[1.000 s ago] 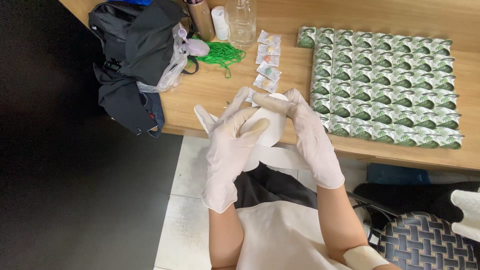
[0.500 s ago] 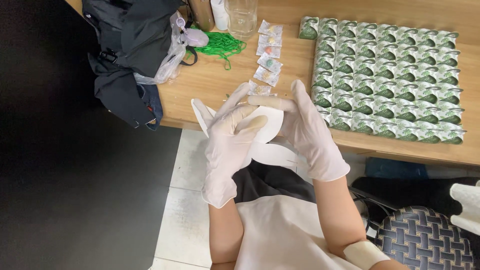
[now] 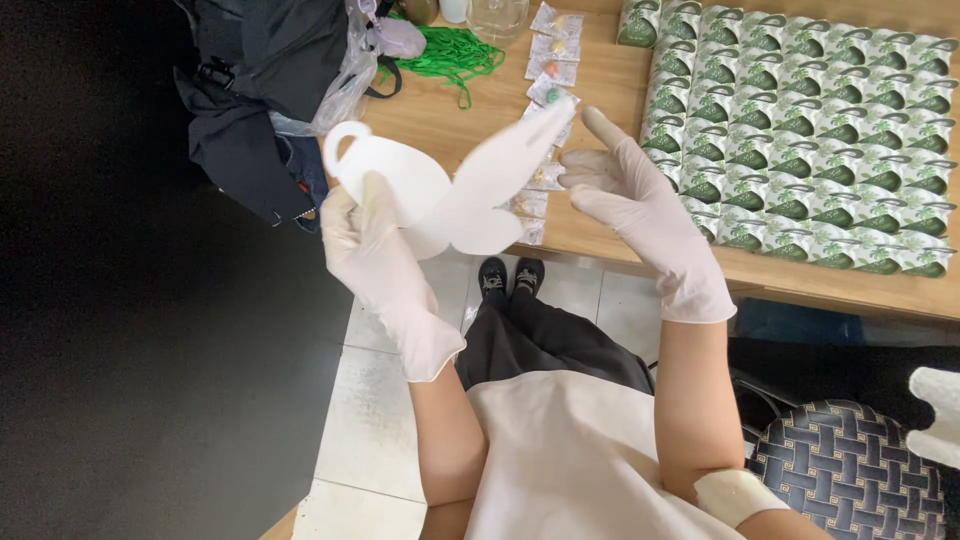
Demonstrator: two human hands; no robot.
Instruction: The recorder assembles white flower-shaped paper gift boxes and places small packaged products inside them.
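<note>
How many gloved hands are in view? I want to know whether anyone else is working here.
2. The left hand grips a white flat cut-out above the table edge; the right hand is open beside it, fingers spread. No other hands show.

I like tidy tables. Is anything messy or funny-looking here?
Yes. A dark jacket hangs off the table's left edge, and a green cord lies tangled beside it. The green-and-white boxes sit in neat rows.

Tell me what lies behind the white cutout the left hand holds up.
Behind the white cutout in the left hand, the wooden table and small clear sachets show; some sachets and the table edge are hidden.
</note>
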